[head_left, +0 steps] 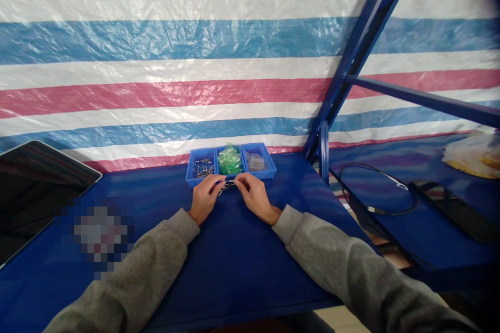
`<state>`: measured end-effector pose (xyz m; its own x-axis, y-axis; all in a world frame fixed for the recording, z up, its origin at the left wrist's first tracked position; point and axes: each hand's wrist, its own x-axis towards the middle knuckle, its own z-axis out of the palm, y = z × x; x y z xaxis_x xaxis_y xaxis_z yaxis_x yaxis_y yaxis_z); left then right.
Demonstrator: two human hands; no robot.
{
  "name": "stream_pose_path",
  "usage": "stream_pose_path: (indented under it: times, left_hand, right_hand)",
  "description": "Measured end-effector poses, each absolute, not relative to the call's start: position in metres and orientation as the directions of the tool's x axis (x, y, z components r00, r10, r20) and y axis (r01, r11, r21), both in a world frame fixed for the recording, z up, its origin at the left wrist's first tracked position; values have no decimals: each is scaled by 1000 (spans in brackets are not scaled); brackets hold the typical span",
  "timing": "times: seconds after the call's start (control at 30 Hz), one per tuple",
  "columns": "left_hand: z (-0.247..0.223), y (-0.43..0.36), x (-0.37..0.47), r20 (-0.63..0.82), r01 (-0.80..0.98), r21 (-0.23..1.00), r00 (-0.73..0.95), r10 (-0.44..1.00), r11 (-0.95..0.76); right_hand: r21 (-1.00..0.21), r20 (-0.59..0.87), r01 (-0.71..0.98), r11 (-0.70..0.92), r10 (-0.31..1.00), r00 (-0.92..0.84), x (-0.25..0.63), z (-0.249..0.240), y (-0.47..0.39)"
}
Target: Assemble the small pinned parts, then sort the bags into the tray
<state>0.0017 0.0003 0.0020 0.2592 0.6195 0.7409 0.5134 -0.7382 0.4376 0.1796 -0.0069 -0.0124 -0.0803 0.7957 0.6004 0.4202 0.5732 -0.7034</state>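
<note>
Both hands meet at the front of a row of blue bins. My left hand (203, 199) is closed in a pinch on one end of a thin, light-coloured rod (230, 181). The other end is pinched between the thumb and fingers of my right hand (255, 197). The rod's exact kind is too small to tell. Just below it, several thin dark and silver pieces (225, 188) lie by the fingertips. The left bin (190, 169) holds similar slim metal-looking pieces (205, 170). Green plastic bags (229, 160) fill the middle bin, and clear, greyish plastic pieces (255, 161) lie in the right bin (269, 173).
The blue table (234, 270) backs onto a striped plastic sheet (175, 41). A dark-screened device (35, 192) stands at left, near a blurred-out item (101, 234). At right are a blue metal frame (347, 62), a black cable (377, 212), a dark flat object (449, 208) and a plastic bag (474, 156).
</note>
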Motion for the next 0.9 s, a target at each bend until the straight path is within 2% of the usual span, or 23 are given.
stream_pose_path:
  times: [0.57, 0.9]
  left_hand:
    - [-1, 1, 0, 728, 532, 484, 196, 657, -695]
    - [0, 1, 1, 744, 530, 463, 203, 637, -710]
  right_hand:
    - [-719, 585, 416, 557, 808, -71, 180, -12, -9]
    - [-720, 576, 414, 557, 812, -90, 180, -13, -9]
